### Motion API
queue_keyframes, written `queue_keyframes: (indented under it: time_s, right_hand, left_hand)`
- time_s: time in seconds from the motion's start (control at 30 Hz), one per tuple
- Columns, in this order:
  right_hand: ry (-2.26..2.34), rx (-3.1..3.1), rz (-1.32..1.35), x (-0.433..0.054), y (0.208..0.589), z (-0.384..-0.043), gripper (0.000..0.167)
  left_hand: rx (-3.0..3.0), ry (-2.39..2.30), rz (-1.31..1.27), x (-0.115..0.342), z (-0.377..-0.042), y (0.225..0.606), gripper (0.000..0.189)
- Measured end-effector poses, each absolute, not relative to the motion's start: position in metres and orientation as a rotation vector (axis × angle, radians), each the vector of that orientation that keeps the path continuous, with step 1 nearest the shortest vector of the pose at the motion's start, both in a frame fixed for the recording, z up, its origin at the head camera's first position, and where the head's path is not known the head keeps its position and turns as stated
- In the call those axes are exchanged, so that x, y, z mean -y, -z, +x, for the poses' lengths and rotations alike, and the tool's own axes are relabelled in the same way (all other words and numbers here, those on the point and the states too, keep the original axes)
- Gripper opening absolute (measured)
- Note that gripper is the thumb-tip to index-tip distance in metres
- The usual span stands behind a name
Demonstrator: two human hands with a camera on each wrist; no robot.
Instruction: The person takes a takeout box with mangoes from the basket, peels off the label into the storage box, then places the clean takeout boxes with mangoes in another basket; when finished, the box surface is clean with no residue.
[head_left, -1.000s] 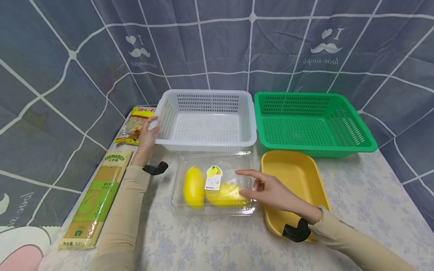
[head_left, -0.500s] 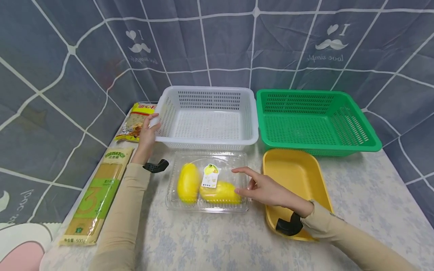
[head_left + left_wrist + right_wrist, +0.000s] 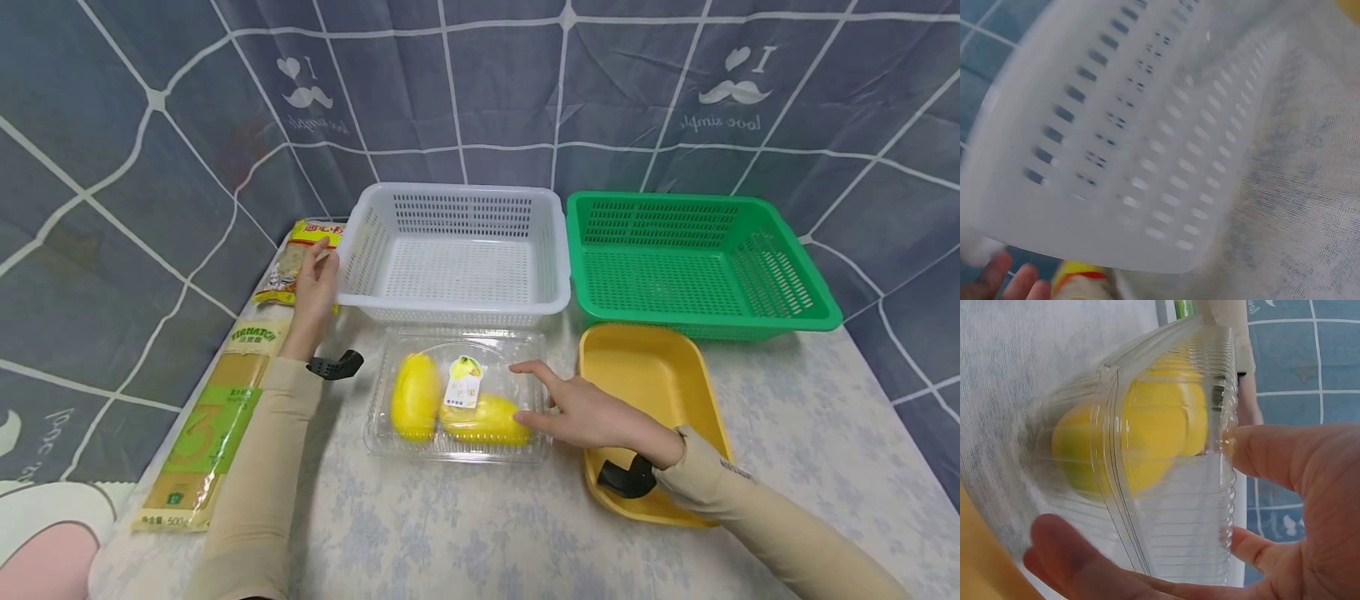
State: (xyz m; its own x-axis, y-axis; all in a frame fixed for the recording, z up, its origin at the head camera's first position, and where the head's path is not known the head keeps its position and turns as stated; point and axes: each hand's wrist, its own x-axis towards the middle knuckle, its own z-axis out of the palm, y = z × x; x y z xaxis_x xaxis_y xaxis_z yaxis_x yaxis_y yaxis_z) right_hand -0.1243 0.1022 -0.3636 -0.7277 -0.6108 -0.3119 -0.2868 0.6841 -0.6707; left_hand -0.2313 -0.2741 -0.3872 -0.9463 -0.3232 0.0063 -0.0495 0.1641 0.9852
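Clear plastic clamshell box (image 3: 491, 358), rectangular with a ribbed edge, sits level on the pale floral-patterned table (image 3: 397, 533), just in front of the white basket. Its lid is down over two glossy yellow mango-shaped fruits, one standing lengthwise on the left (image 3: 415, 398) and one lying crosswise on the right (image 3: 487, 419); a white printed label (image 3: 463, 383) is on the lid.

At its right end, the person's right hand (image 3: 588, 408) rests thumb and forefinger, spread apart, on the lid, while other fingers reach down beside the end wall. It touches the box without a firm clasp around it.

By the left end of the perforated white plastic basket (image 3: 450, 307), the left hand (image 3: 315, 287) has loosely bent fingers and appears to grasp nothing; the wrist view shows its fingertips near the rim.

Beyond these lie a rectangular green plastic basket (image 3: 697, 283), a yellow plastic tray (image 3: 645, 383) beneath the right forearm, a yellow-topped food bag (image 3: 288, 271) and a long green-banded noodle packet (image 3: 213, 433).

The step seems to be taking hold of the box; lifting it would call for a firmer right grip and probably left-hand support, keeping it level.
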Motion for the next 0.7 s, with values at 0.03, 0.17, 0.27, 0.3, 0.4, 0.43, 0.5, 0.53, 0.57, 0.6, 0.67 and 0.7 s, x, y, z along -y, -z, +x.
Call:
queue_keyframes:
  time_s: [0.03, 0.17, 0.27, 0.3, 0.4, 0.43, 0.5, 0.53, 0.57, 0.6, 0.67, 0.7]
  right_hand:
    - [0.82, -2.372, -0.706, -0.102, 0.363, -0.124, 0.064]
    - [0.846, -2.344, -0.731, -0.105, 0.357, -0.124, 0.064]
    - [0.858, -2.337, -0.739, -0.109, 0.352, -0.124, 0.06]
    - [0.858, -2.346, -0.746, -0.109, 0.349, -0.124, 0.057]
    - [0.833, -2.412, -0.791, -0.111, 0.343, -0.125, 0.046]
    - [0.82, -2.451, -0.809, -0.111, 0.34, -0.125, 0.043]
    - [0.801, -2.541, -0.849, -0.111, 0.336, -0.126, 0.036]
    - [0.79, -2.586, -0.865, -0.112, 0.335, -0.125, 0.033]
    - [0.782, -2.632, -0.882, -0.112, 0.333, -0.125, 0.031]
    - [0.78, -2.677, -0.905, -0.113, 0.332, -0.125, 0.029]
    - [0.801, -2.745, -0.939, -0.113, 0.332, -0.126, 0.026]
    - [0.828, -2.77, -0.959, -0.114, 0.331, -0.126, 0.025]
  left_hand:
    - [2.207, 1.804, 0.36, 0.274, -0.225, 0.383, 0.051]
    - [2.159, 1.636, 0.259, 0.27, -0.192, 0.365, 0.046]
    - [2.209, 1.542, 0.094, 0.261, -0.162, 0.352, 0.039]
    - [2.25, 1.503, 0.025, 0.258, -0.152, 0.349, 0.037]
    - [2.399, 1.373, -0.17, 0.246, -0.123, 0.343, 0.031]
    - [2.458, 1.33, -0.22, 0.241, -0.115, 0.343, 0.03]
    - [2.577, 1.224, -0.292, 0.233, -0.102, 0.346, 0.031]
    - [2.625, 1.175, -0.325, 0.229, -0.097, 0.35, 0.033]
    - [2.667, 1.132, -0.354, 0.225, -0.093, 0.353, 0.035]
    - [2.705, 1.084, -0.385, 0.221, -0.09, 0.357, 0.038]
    - [2.768, 0.996, -0.45, 0.214, -0.087, 0.364, 0.045]
    - [2.786, 0.964, -0.491, 0.21, -0.086, 0.368, 0.049]
